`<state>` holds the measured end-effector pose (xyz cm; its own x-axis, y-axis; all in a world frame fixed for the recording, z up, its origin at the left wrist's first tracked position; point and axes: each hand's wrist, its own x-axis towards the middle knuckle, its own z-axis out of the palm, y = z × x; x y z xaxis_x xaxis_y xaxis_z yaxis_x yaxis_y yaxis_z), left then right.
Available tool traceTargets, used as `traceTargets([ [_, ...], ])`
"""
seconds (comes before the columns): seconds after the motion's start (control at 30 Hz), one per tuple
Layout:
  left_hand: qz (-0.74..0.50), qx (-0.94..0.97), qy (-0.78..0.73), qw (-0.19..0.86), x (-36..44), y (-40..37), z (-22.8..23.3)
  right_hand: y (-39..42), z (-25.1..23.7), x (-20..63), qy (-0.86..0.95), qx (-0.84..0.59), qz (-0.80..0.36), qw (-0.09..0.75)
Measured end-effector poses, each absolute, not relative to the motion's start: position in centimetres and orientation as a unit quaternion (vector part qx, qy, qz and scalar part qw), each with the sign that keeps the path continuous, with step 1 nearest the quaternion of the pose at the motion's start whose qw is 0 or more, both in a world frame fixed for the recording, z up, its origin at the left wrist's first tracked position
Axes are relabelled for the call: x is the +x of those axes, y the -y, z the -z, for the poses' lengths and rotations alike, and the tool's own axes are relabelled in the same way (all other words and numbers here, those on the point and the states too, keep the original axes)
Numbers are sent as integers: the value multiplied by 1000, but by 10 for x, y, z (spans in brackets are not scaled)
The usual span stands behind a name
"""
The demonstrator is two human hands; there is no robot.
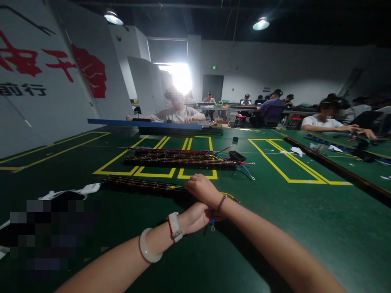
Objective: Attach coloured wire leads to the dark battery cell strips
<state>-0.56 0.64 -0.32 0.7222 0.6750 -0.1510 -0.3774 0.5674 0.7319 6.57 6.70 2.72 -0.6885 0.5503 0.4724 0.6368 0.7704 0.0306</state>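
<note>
A long black strip point(137, 185) with thin copper-coloured lines and several metal points lies across the table before me. My right hand point(201, 189) crosses over my left wrist area, its fingers curled down onto the strip's right end. A green wire point(179, 187) with a yellow-sleeved ring terminal runs along the strip to these fingers. My left hand point(197, 217) is turned partly palm up below, its curled fingers largely hidden under the right wrist. Beside them hangs a blue-sleeved ring terminal point(213, 224). A yellow wire point(230, 196) with a red tip sticks out beyond my right hand.
More black strips point(180, 160) with red and blue wires lie farther back, near a small black box point(237, 156). Yellow tape point(290, 180) marks the green table point(305, 228). A person point(179, 114) sits opposite behind a blue bar point(146, 123); another works at right.
</note>
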Motion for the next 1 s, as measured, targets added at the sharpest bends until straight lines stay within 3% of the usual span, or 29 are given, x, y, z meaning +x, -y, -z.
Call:
traceTargets([
  [0.17,-316,352,-216,854,-4,-4,0,-59,-30,70,921,-312,93,213],
  [0.4,-320,328,-238,856,-9,-5,3,-41,-25,129,870,-380,19,314],
  [0.57,-338,286,-272,854,-8,-6,8,-35,-3,187,854,-439,17,278],
  [0.73,-331,389,-383,769,-12,-4,6,-31,7,195,862,-454,29,223],
  [1.0,-165,596,-480,622,-30,-16,-15,-34,4,185,875,-437,29,207],
])
